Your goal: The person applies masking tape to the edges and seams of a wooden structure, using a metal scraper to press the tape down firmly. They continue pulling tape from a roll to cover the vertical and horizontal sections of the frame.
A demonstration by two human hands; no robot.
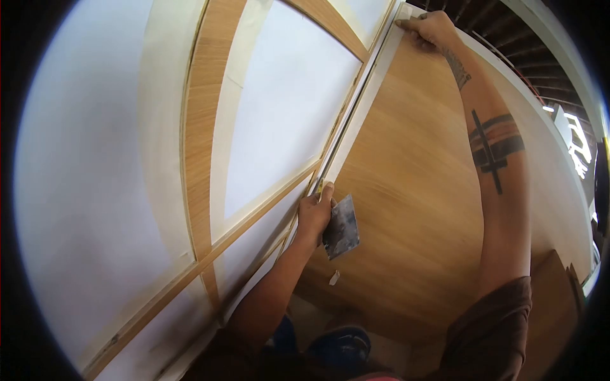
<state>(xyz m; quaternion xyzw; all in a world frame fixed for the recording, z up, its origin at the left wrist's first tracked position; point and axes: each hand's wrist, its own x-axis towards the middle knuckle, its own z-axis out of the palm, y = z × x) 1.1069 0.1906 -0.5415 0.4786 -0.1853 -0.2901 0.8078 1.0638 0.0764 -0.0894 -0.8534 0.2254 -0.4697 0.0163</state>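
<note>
The left hand holds a metal scraper, its blade in front of the wooden panel, beside the framed door. The right hand presses at the panel's far top corner, fingers apparently pinched on the pale edge strip.

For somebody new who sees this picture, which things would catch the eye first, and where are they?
Probably first the right forearm, with its dark tattooed bands and cross, reaching along the right side to the panel's top corner. Next, the framework of wooden strips around white panes fills the left. Near the centre, a smeared metal scraper blade sticks out from the left hand, over the broad wooden panel.
</note>
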